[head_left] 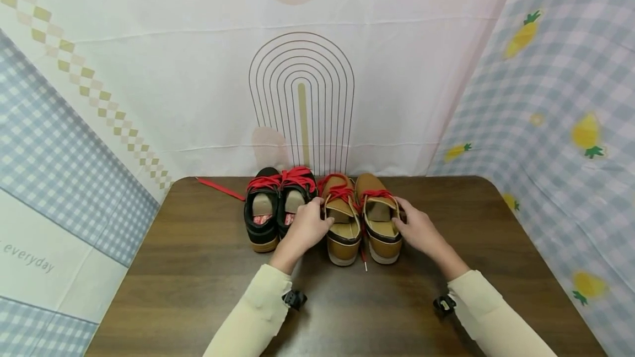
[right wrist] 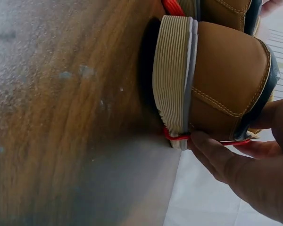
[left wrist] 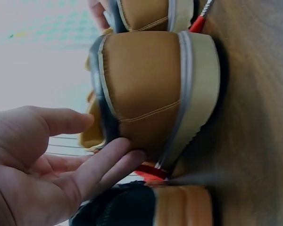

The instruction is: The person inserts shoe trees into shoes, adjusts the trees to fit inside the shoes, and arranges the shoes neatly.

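Note:
Two tan shoes with red laces stand side by side on the table, heels toward me. My left hand (head_left: 311,223) grips the left tan shoe (head_left: 342,250) by its outer side, thumb at the collar and fingers along the outside. On the other side, my right hand (head_left: 418,228) holds the right tan shoe (head_left: 384,248), its thumb over the collar edge and its fingers against the outer wall. A red lace (right wrist: 175,137) runs along that shoe's sole near my right fingertips. Close to my left hand stands a pair of black shoes (head_left: 259,231) with red laces.
The brown wooden table (head_left: 198,291) ends at a white patterned cloth (head_left: 208,98) behind the shoes. One red lace (head_left: 220,187) stretches left from the black shoes; another lace end (head_left: 365,260) lies between the tan heels. Checked cloth (head_left: 560,142) hangs on the right.

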Tool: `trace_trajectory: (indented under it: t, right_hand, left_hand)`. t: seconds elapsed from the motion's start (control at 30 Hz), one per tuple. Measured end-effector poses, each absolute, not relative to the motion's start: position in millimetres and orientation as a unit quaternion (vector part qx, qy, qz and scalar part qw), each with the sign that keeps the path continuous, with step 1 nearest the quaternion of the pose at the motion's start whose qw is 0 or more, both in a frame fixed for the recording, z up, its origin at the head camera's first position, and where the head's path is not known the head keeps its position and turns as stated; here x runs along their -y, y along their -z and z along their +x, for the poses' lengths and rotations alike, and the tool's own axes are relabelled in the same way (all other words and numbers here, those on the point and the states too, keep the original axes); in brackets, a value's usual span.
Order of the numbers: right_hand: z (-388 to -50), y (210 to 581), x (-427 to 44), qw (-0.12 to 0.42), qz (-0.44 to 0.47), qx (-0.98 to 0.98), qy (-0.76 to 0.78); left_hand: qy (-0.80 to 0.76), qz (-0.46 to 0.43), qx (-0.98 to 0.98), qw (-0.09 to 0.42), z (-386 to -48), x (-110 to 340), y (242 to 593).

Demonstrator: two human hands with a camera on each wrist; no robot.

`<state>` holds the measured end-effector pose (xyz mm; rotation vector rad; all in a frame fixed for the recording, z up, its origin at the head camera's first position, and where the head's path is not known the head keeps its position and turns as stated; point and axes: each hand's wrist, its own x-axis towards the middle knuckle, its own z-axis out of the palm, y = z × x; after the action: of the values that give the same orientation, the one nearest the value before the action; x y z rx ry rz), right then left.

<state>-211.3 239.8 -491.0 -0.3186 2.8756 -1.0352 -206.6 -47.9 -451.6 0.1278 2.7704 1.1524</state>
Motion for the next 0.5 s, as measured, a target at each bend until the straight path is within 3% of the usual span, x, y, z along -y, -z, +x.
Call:
trace_trajectory:
  t: [0.5]
  right_hand:
    - [-202.7,494.7,-234.3,0.021,-0.096,-0.935,0.341]
  left_hand:
    - [-0.387,0.026,-0.922,0.010,-200.5,33.6,468.7]
